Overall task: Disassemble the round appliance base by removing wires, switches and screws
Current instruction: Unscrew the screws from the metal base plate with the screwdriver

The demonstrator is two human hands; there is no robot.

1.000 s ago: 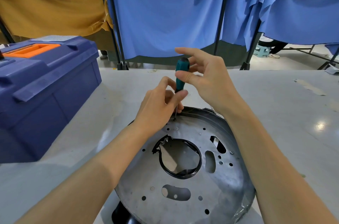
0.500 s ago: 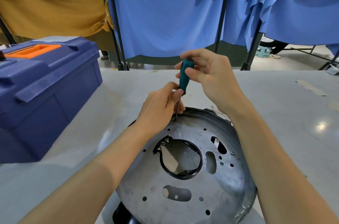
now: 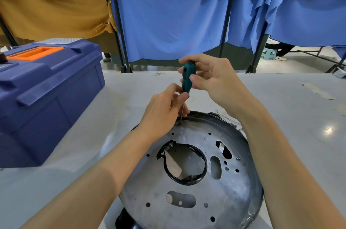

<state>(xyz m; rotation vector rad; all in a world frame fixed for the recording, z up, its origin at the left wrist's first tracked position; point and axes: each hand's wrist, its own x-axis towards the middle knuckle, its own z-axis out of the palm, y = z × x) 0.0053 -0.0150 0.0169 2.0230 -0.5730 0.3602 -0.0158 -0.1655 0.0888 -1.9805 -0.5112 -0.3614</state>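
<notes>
The round appliance base (image 3: 189,187), a grey metal disc with many holes and a black-rimmed centre opening, lies on the table in front of me. A teal-handled screwdriver (image 3: 187,76) stands nearly upright, its tip on a screw (image 3: 180,123) at the disc's far rim. My right hand (image 3: 215,80) grips the handle from the right with fingertips. My left hand (image 3: 162,108) pinches the thin shaft just below the handle and rests on the rim. Thin wires (image 3: 227,119) trail off the far right edge of the base.
A blue toolbox (image 3: 43,97) with an orange handle stands closed at the left of the grey table (image 3: 299,116). Blue and mustard curtains on black poles hang behind the table's far edge. Another screw (image 3: 238,158) sits on the disc's right side.
My right hand has turned on the handle, its fingers regripping; the screwdriver stays on the same screw. My left hand keeps holding the shaft.
</notes>
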